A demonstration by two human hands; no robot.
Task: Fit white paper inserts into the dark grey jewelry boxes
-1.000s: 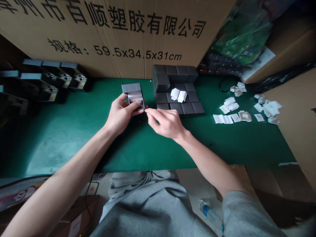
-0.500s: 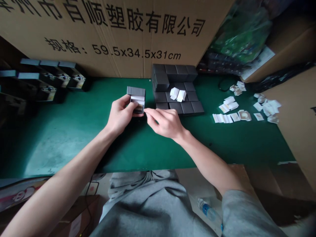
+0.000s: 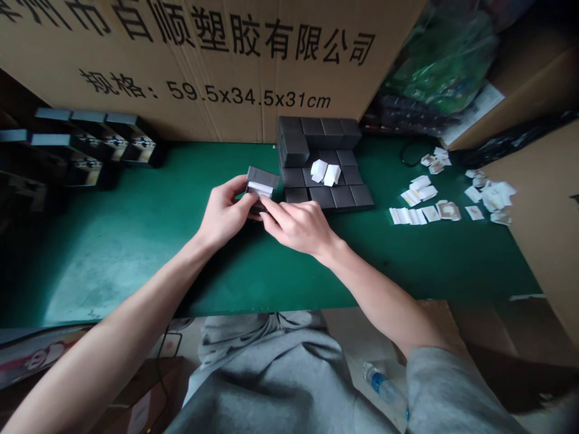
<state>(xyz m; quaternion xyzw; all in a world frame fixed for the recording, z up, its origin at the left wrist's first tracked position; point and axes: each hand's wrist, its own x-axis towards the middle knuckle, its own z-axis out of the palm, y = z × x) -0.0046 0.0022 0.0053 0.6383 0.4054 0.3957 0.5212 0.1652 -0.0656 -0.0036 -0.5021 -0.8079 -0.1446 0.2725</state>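
Observation:
My left hand (image 3: 226, 211) is closed around a small dark grey hinged box (image 3: 262, 176), held above the green table with its lid raised. White lining (image 3: 260, 189) shows inside, and my left thumb presses in at the front part. My right hand (image 3: 296, 226) has its bent fingers on the near right edge of the same box, the index fingertip meeting the left thumb. The two hands hide most of the box's lower half. Just right of it stand rows of closed dark boxes (image 3: 321, 198), with two folded white inserts (image 3: 332, 175) lying on top.
Opened dark boxes (image 3: 131, 138) stand at the left on the green table (image 3: 203, 289). White paper inserts (image 3: 408, 216) lie scattered at the right. Behind stands a large printed cardboard carton (image 3: 217, 66); a plastic bottle (image 3: 382, 383) is below the table edge.
The small box has moved slightly right and tilted clockwise. My right fingertips have shifted from beside its edge onto its front part, against my left thumb.

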